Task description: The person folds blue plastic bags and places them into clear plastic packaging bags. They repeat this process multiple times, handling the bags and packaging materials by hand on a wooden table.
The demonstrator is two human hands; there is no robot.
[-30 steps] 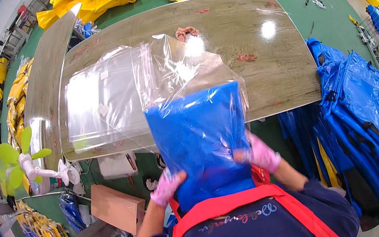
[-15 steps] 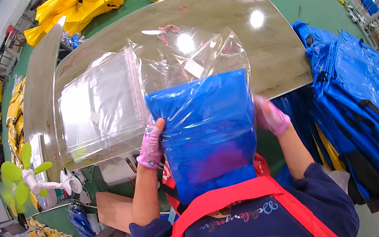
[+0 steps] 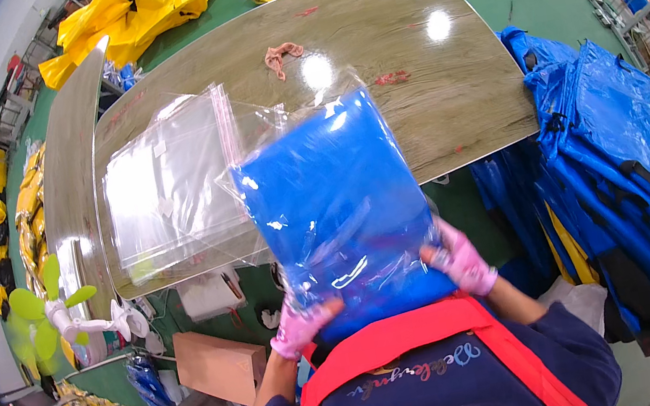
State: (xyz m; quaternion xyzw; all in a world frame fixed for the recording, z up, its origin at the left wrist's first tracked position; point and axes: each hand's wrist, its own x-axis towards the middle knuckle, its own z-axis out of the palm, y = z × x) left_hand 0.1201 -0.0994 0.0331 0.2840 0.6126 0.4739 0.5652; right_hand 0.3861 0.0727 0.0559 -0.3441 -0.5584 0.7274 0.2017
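A folded piece of blue sheet material in a clear plastic bag [image 3: 340, 192] is held up in front of me, its far part over the table's near edge. My left hand [image 3: 307, 322], in a pink fingerless glove, grips the near left corner with the thumb on top. On the right side edge, close to its near end, my right hand [image 3: 459, 256] holds it in a matching glove. The fingers beneath are hidden on both sides. Left of the bundle lies a stack of flat clear bags [image 3: 170, 189], partly overlapped by the bag's loose film.
The wood-patterned table [image 3: 468, 87] carries a crumpled pinkish scrap [image 3: 283, 58]. Large blue folded covers [image 3: 622, 147] hang in a pile at the right. A green fan [image 3: 50, 319] and a cardboard box [image 3: 219, 364] stand at the left. Yellow sheeting [image 3: 135, 20] lies on the floor beyond.
The bagged bundle has turned counterclockwise and its far end has tipped up over the table. Both hands have slid toward its near end, and the clear film now lies closer around the blue material.
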